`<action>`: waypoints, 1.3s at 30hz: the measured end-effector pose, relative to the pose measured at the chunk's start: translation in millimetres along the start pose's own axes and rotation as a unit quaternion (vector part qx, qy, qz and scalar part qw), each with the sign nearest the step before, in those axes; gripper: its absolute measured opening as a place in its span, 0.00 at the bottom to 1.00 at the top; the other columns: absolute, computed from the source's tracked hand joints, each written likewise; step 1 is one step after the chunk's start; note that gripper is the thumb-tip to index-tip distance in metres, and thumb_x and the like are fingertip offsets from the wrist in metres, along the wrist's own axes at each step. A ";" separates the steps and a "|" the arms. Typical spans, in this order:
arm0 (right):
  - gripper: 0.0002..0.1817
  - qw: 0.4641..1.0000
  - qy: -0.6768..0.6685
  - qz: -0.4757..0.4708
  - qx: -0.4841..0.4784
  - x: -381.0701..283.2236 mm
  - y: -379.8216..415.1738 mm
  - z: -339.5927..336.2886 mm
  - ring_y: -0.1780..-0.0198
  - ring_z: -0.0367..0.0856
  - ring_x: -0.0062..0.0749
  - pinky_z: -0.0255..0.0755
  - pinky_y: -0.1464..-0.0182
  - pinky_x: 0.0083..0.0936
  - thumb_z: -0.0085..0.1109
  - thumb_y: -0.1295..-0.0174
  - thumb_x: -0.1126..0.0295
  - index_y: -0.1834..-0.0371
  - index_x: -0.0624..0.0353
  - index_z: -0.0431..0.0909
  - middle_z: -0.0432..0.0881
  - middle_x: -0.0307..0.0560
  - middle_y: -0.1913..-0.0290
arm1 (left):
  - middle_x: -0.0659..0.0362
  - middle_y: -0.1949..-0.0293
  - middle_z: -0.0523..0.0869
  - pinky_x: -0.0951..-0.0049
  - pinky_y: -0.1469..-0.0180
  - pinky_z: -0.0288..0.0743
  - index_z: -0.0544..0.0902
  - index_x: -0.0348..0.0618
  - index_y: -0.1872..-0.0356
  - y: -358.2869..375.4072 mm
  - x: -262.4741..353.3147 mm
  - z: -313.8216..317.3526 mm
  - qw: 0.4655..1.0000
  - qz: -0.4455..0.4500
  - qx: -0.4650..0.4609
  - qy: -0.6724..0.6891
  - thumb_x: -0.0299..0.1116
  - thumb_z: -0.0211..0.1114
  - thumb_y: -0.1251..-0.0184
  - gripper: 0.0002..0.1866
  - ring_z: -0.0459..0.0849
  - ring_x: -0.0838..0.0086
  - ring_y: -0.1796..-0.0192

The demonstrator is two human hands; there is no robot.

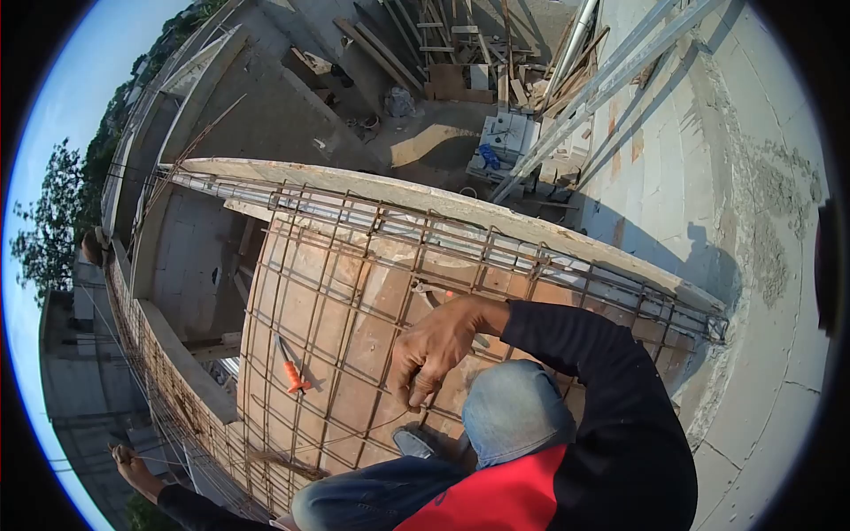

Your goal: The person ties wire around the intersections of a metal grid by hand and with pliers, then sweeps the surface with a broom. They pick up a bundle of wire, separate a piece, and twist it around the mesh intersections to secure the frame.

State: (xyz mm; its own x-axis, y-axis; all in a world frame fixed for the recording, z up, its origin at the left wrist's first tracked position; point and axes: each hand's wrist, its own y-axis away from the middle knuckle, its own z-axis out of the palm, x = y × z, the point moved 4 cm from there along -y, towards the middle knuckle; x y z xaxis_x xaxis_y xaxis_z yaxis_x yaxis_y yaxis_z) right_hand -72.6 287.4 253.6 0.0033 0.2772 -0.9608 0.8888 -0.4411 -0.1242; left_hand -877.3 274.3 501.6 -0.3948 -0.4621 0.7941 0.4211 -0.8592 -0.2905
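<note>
Clock centre: right hand (431, 350), over the rebar mesh (361, 281).
Right grip: sitting narrow, fingertips pinching a thin wire (382, 427).
Thin wire: running from those fingertips toward 8 o'clock, low across the mesh.
Left hand (133, 465): reaching out between 8 and 9, well apart from the right; fingers curling in. Can't tell what that grip is holding, too small.
Orange-handled tool (294, 376): lying on the mesh at 9, blade pointing to 11.
Metal tool (432, 290): lying at 12, just beside the right hand; partly hidden.
Frayed bundle (288, 462): lying at 8, by the mesh's lower edge.
Denim knee (518, 411): bending up at 4.
Edge board (531, 232): arcing from 10 through 12 to nearly 3.
Block wall (779, 292): standing between 2 and 3.
</note>
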 end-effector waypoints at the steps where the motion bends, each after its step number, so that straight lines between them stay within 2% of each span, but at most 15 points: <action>1: 0.15 0.981 -0.178 -0.058 0.041 -7.5 9.8 -10.3 0.71 0.72 0.20 0.67 0.68 0.21 0.56 0.32 0.62 0.61 0.65 0.81 0.78 0.36 0.72 | 0.61 0.73 0.61 0.74 0.72 0.57 0.60 0.31 0.35 0.0 4.0 1.9 0.997 0.013 0.065 -0.038 0.21 0.36 0.22 0.18 0.60 0.77 0.72; 5: 0.15 0.946 -0.261 -0.058 0.181 38.4 26.3 -27.3 0.71 0.73 0.19 0.66 0.69 0.21 0.56 0.32 0.61 0.61 0.66 0.81 0.78 0.35 0.72 | 0.64 0.61 0.79 0.86 0.69 0.70 0.69 0.37 0.37 71.6 -71.4 171.7 0.937 0.005 0.178 -0.301 0.37 0.50 0.23 0.20 0.75 0.83 0.66; 8: 0.15 0.991 0.127 0.029 0.032 72.8 33.7 -12.3 0.71 0.73 0.19 0.67 0.68 0.20 0.58 0.34 0.62 0.59 0.66 0.81 0.81 0.37 0.69 | 0.62 0.48 0.81 0.90 0.70 0.74 0.71 0.39 0.38 -3.8 -17.0 80.5 0.938 -0.089 0.025 -0.334 0.39 0.55 0.26 0.21 0.80 0.84 0.55; 13: 0.12 0.883 -0.389 -0.069 0.253 34.7 74.3 -56.5 0.63 0.79 0.21 0.73 0.60 0.22 0.61 0.37 0.69 0.56 0.68 0.81 0.84 0.42 0.65 | 0.64 0.51 0.82 0.88 0.74 0.73 0.72 0.40 0.38 -13.8 -21.9 70.7 0.931 -0.108 -0.060 -0.344 0.39 0.55 0.26 0.20 0.81 0.86 0.58; 15: 0.11 0.922 -0.072 0.080 0.371 58.7 63.5 -75.1 0.67 0.83 0.29 0.75 0.64 0.26 0.60 0.37 0.68 0.56 0.62 0.81 0.85 0.46 0.65 | 0.62 0.54 0.83 0.88 0.76 0.72 0.74 0.41 0.41 -7.5 -46.9 82.1 0.950 -0.076 -0.015 -0.303 0.39 0.54 0.26 0.19 0.82 0.84 0.61; 17: 0.12 0.949 0.202 0.195 0.141 70.9 49.6 -41.0 0.68 0.84 0.39 0.75 0.61 0.31 0.59 0.37 0.65 0.56 0.61 0.81 0.85 0.51 0.64 | 0.60 0.59 0.85 0.88 0.78 0.74 0.78 0.40 0.49 -2.2 -71.7 95.0 0.951 -0.106 -0.002 -0.290 0.38 0.55 0.26 0.14 0.84 0.82 0.66; 19: 0.14 0.987 0.017 0.083 -0.135 46.6 43.7 -8.1 0.61 0.85 0.39 0.74 0.58 0.35 0.60 0.38 0.64 0.54 0.61 0.82 0.86 0.50 0.60 | 0.61 0.64 0.85 0.88 0.78 0.75 0.79 0.40 0.53 16.4 -84.5 106.0 0.969 -0.078 0.051 -0.228 0.38 0.58 0.28 0.12 0.84 0.81 0.68; 21: 0.12 0.949 -0.279 -0.008 -0.145 18.3 51.4 -22.2 0.67 0.82 0.27 0.73 0.65 0.28 0.63 0.40 0.70 0.56 0.64 0.82 0.85 0.48 0.63 | 0.60 0.66 0.86 0.87 0.80 0.74 0.80 0.39 0.58 30.9 -82.1 94.9 0.974 -0.069 0.072 -0.205 0.39 0.59 0.29 0.12 0.85 0.80 0.68; 23: 0.12 0.862 -0.427 0.038 0.272 42.1 69.2 -49.9 0.74 0.79 0.26 0.70 0.71 0.25 0.64 0.41 0.69 0.57 0.65 0.82 0.84 0.46 0.69 | 0.59 0.67 0.84 0.87 0.81 0.74 0.79 0.37 0.57 51.6 -85.4 97.1 0.974 -0.070 0.079 -0.200 0.41 0.59 0.29 0.15 0.83 0.80 0.73; 24: 0.12 0.870 -0.423 0.036 0.251 41.6 51.6 -51.2 0.74 0.79 0.26 0.70 0.71 0.25 0.64 0.41 0.69 0.57 0.65 0.82 0.84 0.46 0.69 | 0.59 0.68 0.85 0.87 0.82 0.74 0.80 0.37 0.59 58.9 -88.4 102.0 0.977 -0.074 0.062 -0.188 0.42 0.60 0.30 0.15 0.84 0.79 0.73; 26: 0.13 0.919 0.151 0.237 0.278 43.0 29.5 -58.3 0.79 0.76 0.25 0.67 0.76 0.22 0.68 0.43 0.67 0.59 0.65 0.83 0.83 0.43 0.74 | 0.59 0.70 0.85 0.87 0.82 0.74 0.81 0.37 0.61 67.1 -87.9 95.5 0.981 -0.072 0.055 -0.171 0.43 0.60 0.31 0.16 0.84 0.79 0.72; 30: 0.13 0.969 -0.019 0.173 -0.173 19.5 14.0 1.4 0.80 0.75 0.22 0.65 0.79 0.18 0.68 0.43 0.65 0.63 0.66 0.83 0.80 0.42 0.79 | 0.59 0.71 0.85 0.87 0.83 0.72 0.80 0.36 0.62 74.1 -56.5 40.0 0.988 0.010 0.099 -0.117 0.44 0.59 0.30 0.17 0.84 0.79 0.73; 32: 0.16 0.943 -0.308 -0.121 0.026 3.4 24.7 -23.7 0.80 0.74 0.23 0.66 0.77 0.24 0.67 0.42 0.64 0.62 0.69 0.82 0.83 0.46 0.74 | 0.57 0.72 0.85 0.87 0.83 0.71 0.79 0.35 0.62 81.9 -41.3 5.9 0.986 0.025 0.144 -0.086 0.44 0.57 0.28 0.18 0.84 0.77 0.72; 34: 0.15 0.861 -0.383 0.037 0.331 14.8 24.8 -42.1 0.80 0.73 0.20 0.67 0.76 0.23 0.65 0.40 0.65 0.62 0.69 0.82 0.77 0.37 0.78 | 0.57 0.72 0.85 0.87 0.84 0.70 0.79 0.35 0.62 92.6 -39.8 4.1 0.991 0.016 0.114 -0.075 0.44 0.56 0.27 0.18 0.85 0.76 0.72; 39: 0.12 0.924 0.282 0.242 0.090 16.5 -4.4 22.1 0.71 0.80 0.24 0.68 0.70 0.20 0.56 0.34 0.66 0.61 0.66 0.83 0.84 0.47 0.69 | 0.56 0.71 0.84 0.86 0.81 0.70 0.79 0.36 0.63 107.9 -41.8 -37.1 0.994 -0.013 0.056 -0.092 0.46 0.57 0.29 0.19 0.84 0.74 0.71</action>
State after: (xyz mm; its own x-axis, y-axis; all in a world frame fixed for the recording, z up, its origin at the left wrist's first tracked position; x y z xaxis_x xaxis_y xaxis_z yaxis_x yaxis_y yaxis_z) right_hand -86.5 275.0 232.8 0.6639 0.3881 -0.6393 0.6301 -0.7507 0.1986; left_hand -845.6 192.7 417.2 -0.2555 -0.3829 0.8878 0.5051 -0.8358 -0.2151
